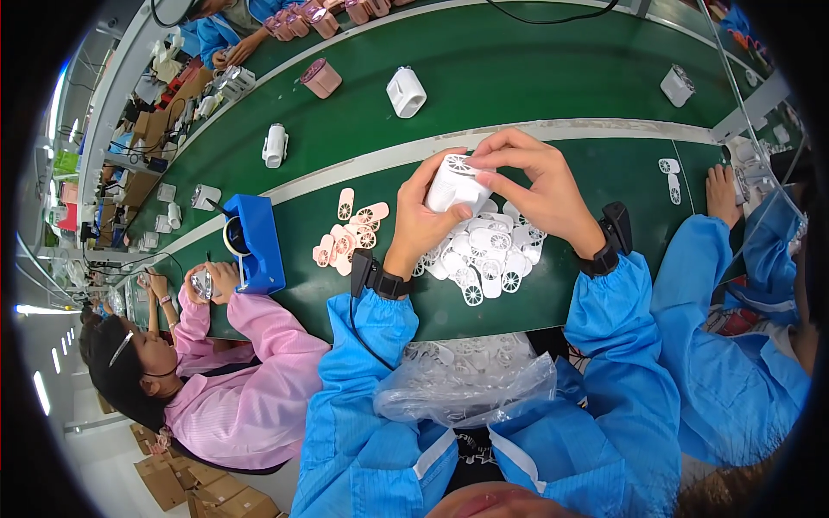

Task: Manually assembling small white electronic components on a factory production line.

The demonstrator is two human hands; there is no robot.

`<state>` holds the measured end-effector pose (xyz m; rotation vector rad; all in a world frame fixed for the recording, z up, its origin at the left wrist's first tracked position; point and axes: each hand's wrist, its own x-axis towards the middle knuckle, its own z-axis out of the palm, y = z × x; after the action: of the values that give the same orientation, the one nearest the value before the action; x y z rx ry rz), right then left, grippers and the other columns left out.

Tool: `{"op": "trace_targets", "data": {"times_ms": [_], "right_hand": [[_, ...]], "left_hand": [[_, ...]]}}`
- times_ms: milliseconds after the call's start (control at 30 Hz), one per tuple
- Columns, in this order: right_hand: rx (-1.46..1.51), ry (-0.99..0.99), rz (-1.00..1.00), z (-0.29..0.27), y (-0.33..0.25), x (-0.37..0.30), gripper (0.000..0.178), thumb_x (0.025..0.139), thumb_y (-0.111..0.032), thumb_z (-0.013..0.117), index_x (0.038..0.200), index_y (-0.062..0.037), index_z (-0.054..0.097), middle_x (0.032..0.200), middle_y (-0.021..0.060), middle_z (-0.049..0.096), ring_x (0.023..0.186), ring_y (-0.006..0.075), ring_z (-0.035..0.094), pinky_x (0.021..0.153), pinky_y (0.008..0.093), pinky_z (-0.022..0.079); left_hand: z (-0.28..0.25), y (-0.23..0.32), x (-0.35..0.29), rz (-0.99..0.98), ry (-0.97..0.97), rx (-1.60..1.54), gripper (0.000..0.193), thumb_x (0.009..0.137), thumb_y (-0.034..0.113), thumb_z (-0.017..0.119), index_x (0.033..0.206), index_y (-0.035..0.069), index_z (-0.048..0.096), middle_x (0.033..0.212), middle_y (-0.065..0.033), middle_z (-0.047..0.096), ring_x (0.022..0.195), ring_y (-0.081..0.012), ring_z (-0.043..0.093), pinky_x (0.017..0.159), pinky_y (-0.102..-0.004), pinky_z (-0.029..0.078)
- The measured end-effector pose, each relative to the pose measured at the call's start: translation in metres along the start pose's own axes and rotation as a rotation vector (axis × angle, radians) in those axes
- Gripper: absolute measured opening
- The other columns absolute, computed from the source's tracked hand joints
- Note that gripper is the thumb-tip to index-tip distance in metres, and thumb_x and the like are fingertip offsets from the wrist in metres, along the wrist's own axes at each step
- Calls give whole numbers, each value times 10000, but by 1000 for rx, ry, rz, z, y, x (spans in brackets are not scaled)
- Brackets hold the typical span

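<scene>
Both my hands hold a small white plastic fan housing point(454, 183) above the green bench. My left hand point(425, 217) grips it from below. My right hand point(528, 183) presses a white grille piece onto its top end with the fingertips. Under my hands lies a pile of white wheel-patterned grille pieces point(490, 259). A smaller heap of pink grille pieces point(352, 233) lies just to the left. A clear plastic bag point(466, 384) with more white pieces rests on my lap.
A blue tape dispenser point(256, 242) stands at the left. On the green conveyor belt point(535, 78) sit white housings point(406, 91) and pink housings point(321, 78). A person in pink point(233, 380) works at my left, a person in blue point(734, 345) at my right.
</scene>
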<state>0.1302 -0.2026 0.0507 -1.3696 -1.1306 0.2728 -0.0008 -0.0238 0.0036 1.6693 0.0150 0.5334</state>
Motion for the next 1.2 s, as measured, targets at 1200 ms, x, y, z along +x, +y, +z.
{"op": "trace_targets", "data": {"times_ms": [1200], "right_hand": [[-155, -36, -99, 15, 10, -1, 605, 740, -119, 925, 1292, -7, 706, 1246, 138, 677, 1152, 291, 667, 986, 377, 542]], "left_hand": [[-1, -3, 0, -149, 215, -62, 556, 970, 276, 808, 1379, 79, 488, 1133, -138, 703, 1011, -211, 702, 851, -357, 580]]}}
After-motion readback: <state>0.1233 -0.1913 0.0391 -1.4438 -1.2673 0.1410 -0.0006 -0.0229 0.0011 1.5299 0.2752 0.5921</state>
